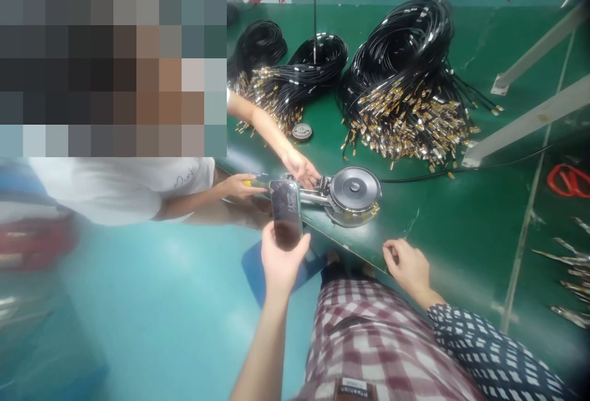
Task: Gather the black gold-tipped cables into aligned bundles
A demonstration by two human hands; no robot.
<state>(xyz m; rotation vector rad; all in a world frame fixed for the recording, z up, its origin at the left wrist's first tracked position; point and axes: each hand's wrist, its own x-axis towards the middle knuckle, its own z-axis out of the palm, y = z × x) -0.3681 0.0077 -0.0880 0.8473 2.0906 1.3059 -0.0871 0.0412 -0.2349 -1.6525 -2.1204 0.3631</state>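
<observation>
My left hand (282, 260) is wrapped round a smartphone (286, 214), held upright above the table's edge. Dark, partly lit, its screen faces me. My right hand (409, 268) rests at the edge of the green table (428, 217), fingers loosely curled, with nothing visible in them. Between the phone and my right hand stands a metal hand-press-like device with a round grey reel (354, 187) on top. Another person's hand (302, 169) touches its left end. That person's other hand (237, 186) grips a tool with a yellow-and-green handle (253, 183), partly hidden behind the phone.
Coiled black cables with metal ends lie in a large bundle (401, 81) and a smaller bundle (318, 60) behind the device. A small round disc (302, 132) sits near them. Slanted white supports (530, 118) and red-handled scissors (569, 180) are at right.
</observation>
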